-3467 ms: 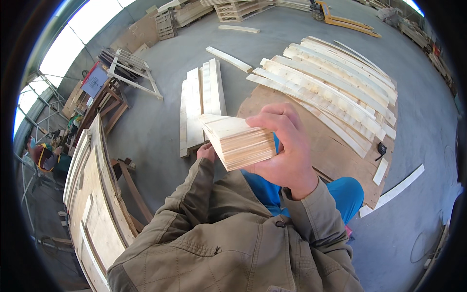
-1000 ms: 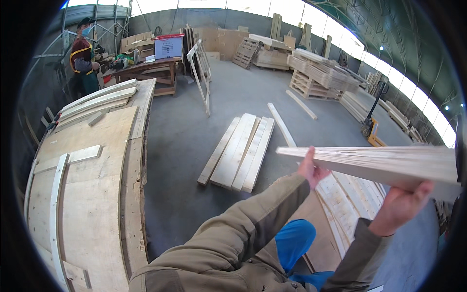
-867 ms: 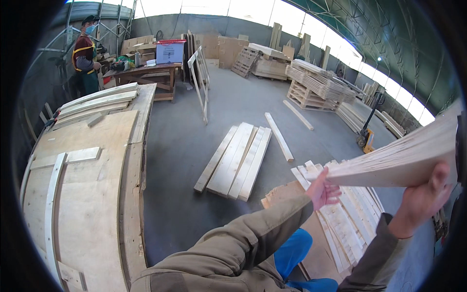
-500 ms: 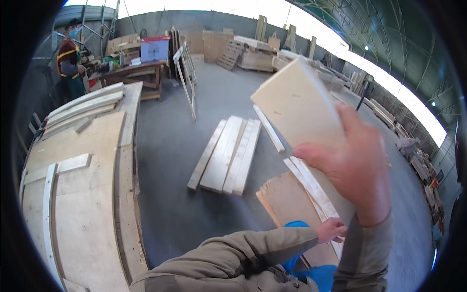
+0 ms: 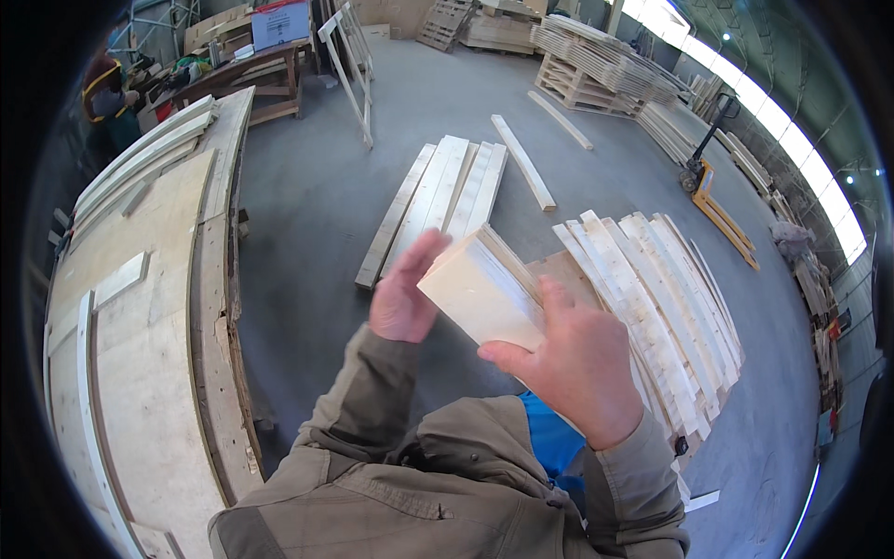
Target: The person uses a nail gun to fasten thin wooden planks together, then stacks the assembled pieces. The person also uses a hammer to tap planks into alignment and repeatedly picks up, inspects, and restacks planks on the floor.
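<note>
My right hand is closed around a pale, wide wooden board, its thumb across the flat face and its fingers over the far edge. The board is tilted up in front of my body, and layered edges show along its far side; I cannot tell whether it is more than one piece. My left hand is beside the board's left end, fingers stretched and slightly apart. Whether its fingertips touch the board cannot be made out. To the right lies a fanned row of pale wooden strips, partly behind my right hand.
Several planks lie on the floor ahead, with a single strip beside them. A long plywood-topped stack stands at left. Farther off are a yellow pallet jack, stacked boards on pallets, a leaning frame and a co-worker.
My right hand has lowered the board and brought it left, before my body. My left hand has come off the strips at the right and moved to the board's left end. The view has tilted down.
</note>
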`<action>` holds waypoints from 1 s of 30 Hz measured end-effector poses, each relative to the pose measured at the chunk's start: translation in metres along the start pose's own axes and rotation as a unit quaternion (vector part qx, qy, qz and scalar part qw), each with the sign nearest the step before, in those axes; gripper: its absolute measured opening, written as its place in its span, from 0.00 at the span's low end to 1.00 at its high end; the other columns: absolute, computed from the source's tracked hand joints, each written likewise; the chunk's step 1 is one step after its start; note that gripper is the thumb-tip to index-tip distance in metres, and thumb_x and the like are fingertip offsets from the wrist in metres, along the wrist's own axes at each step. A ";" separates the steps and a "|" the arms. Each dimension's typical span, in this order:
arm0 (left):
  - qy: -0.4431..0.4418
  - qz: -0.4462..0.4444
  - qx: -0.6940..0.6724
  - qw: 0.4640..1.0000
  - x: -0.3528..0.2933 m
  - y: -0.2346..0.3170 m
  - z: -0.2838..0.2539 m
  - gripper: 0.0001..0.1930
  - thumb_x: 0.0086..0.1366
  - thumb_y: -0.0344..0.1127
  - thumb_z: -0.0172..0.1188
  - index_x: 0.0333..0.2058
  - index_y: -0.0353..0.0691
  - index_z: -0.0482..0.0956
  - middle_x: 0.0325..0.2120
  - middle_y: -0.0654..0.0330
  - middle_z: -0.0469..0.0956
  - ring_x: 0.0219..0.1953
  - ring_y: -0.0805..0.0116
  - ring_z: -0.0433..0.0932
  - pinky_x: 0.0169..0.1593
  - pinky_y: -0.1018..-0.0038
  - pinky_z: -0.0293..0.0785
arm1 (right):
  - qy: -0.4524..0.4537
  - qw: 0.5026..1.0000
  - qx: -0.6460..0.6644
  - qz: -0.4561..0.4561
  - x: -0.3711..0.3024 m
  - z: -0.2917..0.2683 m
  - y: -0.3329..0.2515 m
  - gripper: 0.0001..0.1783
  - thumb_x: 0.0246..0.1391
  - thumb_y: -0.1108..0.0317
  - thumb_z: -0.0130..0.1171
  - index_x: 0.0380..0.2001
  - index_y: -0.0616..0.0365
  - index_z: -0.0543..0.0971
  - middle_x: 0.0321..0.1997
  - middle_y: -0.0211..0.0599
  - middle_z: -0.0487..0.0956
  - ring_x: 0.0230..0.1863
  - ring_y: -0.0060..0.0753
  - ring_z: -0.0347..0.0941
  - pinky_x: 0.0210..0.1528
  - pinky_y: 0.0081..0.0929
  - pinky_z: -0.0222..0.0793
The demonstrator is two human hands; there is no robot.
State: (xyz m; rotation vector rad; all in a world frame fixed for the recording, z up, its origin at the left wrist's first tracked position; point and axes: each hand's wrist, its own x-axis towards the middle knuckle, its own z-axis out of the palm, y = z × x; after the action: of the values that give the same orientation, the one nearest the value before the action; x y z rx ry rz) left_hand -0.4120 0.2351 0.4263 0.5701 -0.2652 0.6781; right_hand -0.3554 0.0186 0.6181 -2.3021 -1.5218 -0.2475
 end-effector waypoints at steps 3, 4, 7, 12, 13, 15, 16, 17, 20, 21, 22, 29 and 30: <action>-0.118 0.084 0.081 0.986 0.000 0.032 0.030 0.53 0.57 0.66 0.71 0.70 0.33 0.62 0.70 0.52 0.65 0.70 0.57 0.66 0.73 0.56 0.61 | -0.016 1.000 -0.007 -0.016 0.004 0.006 -0.008 0.42 0.43 0.43 0.78 0.49 0.67 0.75 0.31 0.49 0.83 0.32 0.50 0.84 0.32 0.42 0.79; -0.124 0.099 0.080 0.984 0.000 0.032 0.041 0.51 0.59 0.67 0.69 0.68 0.33 0.64 0.70 0.51 0.65 0.69 0.56 0.68 0.72 0.56 0.64 | -0.031 0.999 -0.006 -0.014 0.003 0.009 -0.012 0.42 0.43 0.43 0.78 0.49 0.67 0.75 0.31 0.49 0.83 0.31 0.51 0.84 0.32 0.42 0.79; -0.047 0.056 0.114 0.991 -0.003 0.044 0.060 0.44 0.57 0.59 0.72 0.63 0.32 0.70 0.69 0.51 0.66 0.65 0.57 0.73 0.69 0.58 0.69 | -0.031 0.999 0.001 -0.021 0.006 0.017 -0.017 0.42 0.43 0.44 0.78 0.50 0.67 0.75 0.31 0.48 0.83 0.31 0.51 0.83 0.31 0.42 0.78; 0.020 0.015 0.159 0.987 -0.003 0.058 0.073 0.31 0.53 0.39 0.74 0.54 0.31 0.78 0.64 0.52 0.72 0.61 0.61 0.77 0.66 0.63 0.72 | -0.031 0.999 0.011 -0.012 0.008 0.026 -0.013 0.42 0.42 0.44 0.79 0.50 0.65 0.75 0.32 0.48 0.83 0.31 0.53 0.83 0.31 0.45 0.78; 0.024 -0.002 0.158 0.987 -0.001 0.058 0.076 0.29 0.53 0.37 0.74 0.53 0.31 0.79 0.64 0.52 0.72 0.61 0.61 0.77 0.66 0.63 0.72 | -0.032 0.999 0.006 -0.010 0.009 0.027 -0.013 0.42 0.42 0.44 0.79 0.50 0.64 0.75 0.32 0.49 0.84 0.32 0.54 0.83 0.31 0.45 0.78; 0.031 -0.020 0.165 0.986 0.000 0.059 0.079 0.27 0.52 0.35 0.74 0.51 0.31 0.81 0.63 0.52 0.73 0.61 0.62 0.77 0.65 0.64 0.72 | -0.031 0.999 -0.002 -0.006 0.009 0.026 -0.012 0.42 0.42 0.43 0.78 0.50 0.64 0.75 0.33 0.49 0.84 0.32 0.54 0.83 0.32 0.46 0.77; 0.029 -0.024 0.176 0.984 0.001 0.059 0.080 0.25 0.52 0.33 0.73 0.50 0.31 0.82 0.63 0.52 0.73 0.61 0.62 0.76 0.65 0.64 0.72 | -0.031 0.999 -0.005 -0.002 0.007 0.025 -0.013 0.42 0.41 0.43 0.79 0.50 0.63 0.75 0.33 0.49 0.84 0.32 0.55 0.83 0.32 0.46 0.77; 0.023 -0.018 0.180 0.983 0.001 0.060 0.080 0.23 0.52 0.31 0.73 0.49 0.31 0.83 0.63 0.53 0.73 0.61 0.62 0.76 0.65 0.64 0.71 | -0.035 0.999 -0.012 0.005 0.005 0.024 -0.014 0.42 0.41 0.42 0.79 0.50 0.63 0.75 0.34 0.49 0.84 0.32 0.55 0.83 0.32 0.47 0.77; 0.007 -0.028 0.174 0.984 0.001 0.060 0.078 0.23 0.53 0.31 0.73 0.49 0.33 0.84 0.63 0.53 0.74 0.61 0.62 0.76 0.66 0.64 0.71 | -0.020 1.000 0.014 0.010 0.004 0.020 -0.016 0.38 0.39 0.45 0.79 0.43 0.62 0.75 0.31 0.55 0.83 0.33 0.61 0.81 0.33 0.50 0.76; 0.004 -0.035 0.166 0.985 -0.001 0.059 0.076 0.24 0.53 0.32 0.74 0.49 0.33 0.83 0.63 0.53 0.74 0.61 0.62 0.76 0.66 0.64 0.70 | -0.022 1.000 0.019 0.011 0.003 0.019 -0.016 0.38 0.39 0.45 0.79 0.43 0.62 0.75 0.31 0.55 0.83 0.33 0.61 0.81 0.34 0.50 0.77; 0.003 -0.036 0.153 0.988 -0.003 0.058 0.074 0.24 0.53 0.33 0.74 0.50 0.33 0.83 0.62 0.53 0.74 0.61 0.62 0.76 0.66 0.63 0.70 | -0.019 1.000 0.021 0.009 0.003 0.018 -0.016 0.38 0.39 0.45 0.79 0.44 0.62 0.75 0.31 0.54 0.83 0.33 0.61 0.82 0.34 0.50 0.77; -0.005 -0.038 0.078 0.996 -0.013 0.041 0.053 0.25 0.58 0.33 0.72 0.54 0.32 0.79 0.60 0.53 0.76 0.59 0.64 0.76 0.67 0.64 0.68 | 0.024 1.000 0.014 0.007 0.003 0.016 -0.012 0.38 0.36 0.46 0.80 0.42 0.64 0.76 0.32 0.54 0.83 0.33 0.60 0.82 0.35 0.48 0.78; -0.003 -0.038 0.067 0.997 -0.014 0.039 0.050 0.25 0.59 0.34 0.72 0.54 0.32 0.78 0.60 0.53 0.77 0.59 0.64 0.76 0.67 0.64 0.68 | 0.019 1.000 0.012 0.009 0.003 0.016 -0.011 0.38 0.36 0.46 0.80 0.42 0.64 0.77 0.32 0.54 0.83 0.33 0.60 0.82 0.35 0.48 0.78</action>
State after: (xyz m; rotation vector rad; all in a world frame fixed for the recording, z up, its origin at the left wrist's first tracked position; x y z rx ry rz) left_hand -0.4507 0.2240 0.4768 0.7069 -0.2038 0.6237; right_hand -0.3650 0.0312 0.6066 -2.2780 -1.4775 -0.2667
